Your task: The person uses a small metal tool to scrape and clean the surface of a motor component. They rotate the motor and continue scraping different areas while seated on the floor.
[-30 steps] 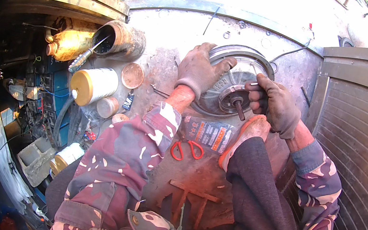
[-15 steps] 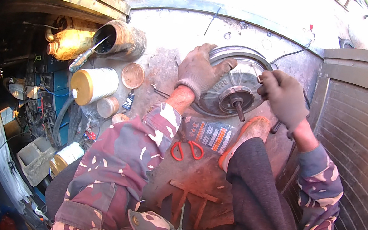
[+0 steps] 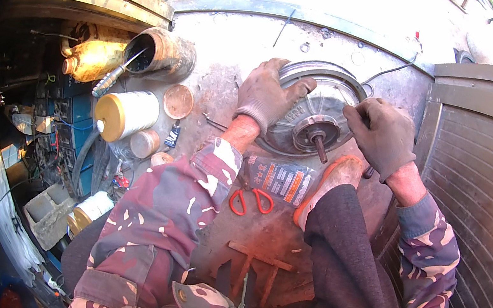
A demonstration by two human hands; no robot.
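Observation:
A round metal hub-motor wheel [image 3: 330, 108] leans tilted on the ground ahead of me, its hub and dark axle shaft [image 3: 320, 147] facing me. My gloved left hand [image 3: 272, 93] is closed around the wheel's left upper edge, thumb over its face. At the right edge of the wheel is my gloved right hand [image 3: 385, 132], its thumb and fingers pinched together. A thin bit of metal shows by its fingertips, too small to name. Just below the wheel lies a printed plastic packet [image 3: 278, 179], beside my shoe [image 3: 333, 184]. Red-handled scissors [image 3: 250, 202] rest nearer to me.
On the left stand a rusty can [image 3: 174, 57] holding a screwdriver [image 3: 110, 79], a white tub with a tan lid [image 3: 133, 113] and a yellow bottle [image 3: 91, 58]. A bent metal rod [image 3: 215, 123] lies left of the wheel. A ribbed metal panel [image 3: 479, 191] borders the right side.
My right hand has turned and shifted slightly right and down at the wheel's edge, still pinched. My left hand and the wheel stay put.

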